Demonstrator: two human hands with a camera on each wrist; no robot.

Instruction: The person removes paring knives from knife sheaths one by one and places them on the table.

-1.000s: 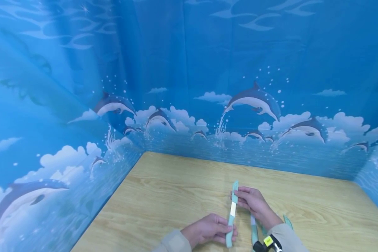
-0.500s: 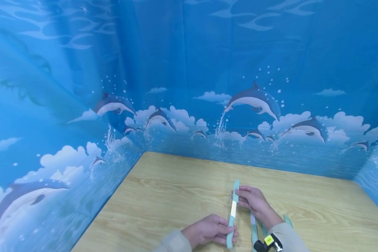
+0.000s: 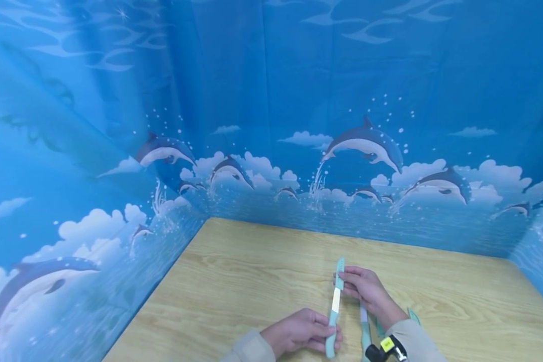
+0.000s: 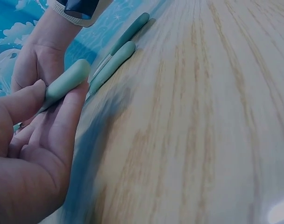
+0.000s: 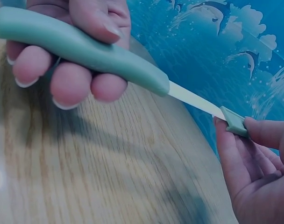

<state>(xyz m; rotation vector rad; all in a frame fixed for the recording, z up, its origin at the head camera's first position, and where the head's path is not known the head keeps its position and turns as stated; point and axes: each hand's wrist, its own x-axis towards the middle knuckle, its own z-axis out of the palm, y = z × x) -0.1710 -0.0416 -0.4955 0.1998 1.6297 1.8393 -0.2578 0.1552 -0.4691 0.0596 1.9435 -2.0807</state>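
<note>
My left hand [image 3: 300, 329] grips the mint-green handle of a knife [image 5: 90, 51], thumb on one side and fingers on the other. The knife is held above the table, its pale blade pointing away. My right hand [image 3: 367, 289] pinches a matching green blade cover [image 3: 340, 275] between thumb and fingers. That cover sits over the blade's far end, and the stretch of blade between cover and handle is bare. In the left wrist view, my left hand [image 4: 39, 154] holds the handle, with my right hand [image 4: 39, 70] beyond it.
A second green-handled knife [image 3: 365, 334] lies on the wooden table [image 3: 253, 271] beneath my right forearm. Close by are green pieces [image 3: 414, 318], partly hidden by the sleeve. Two green handles show in the left wrist view. A blue dolphin-print curtain [image 3: 262, 100] surrounds the table.
The cover and my right hand have shifted very slightly away from my left hand, and a little more blade shows. My left hand has barely moved.
</note>
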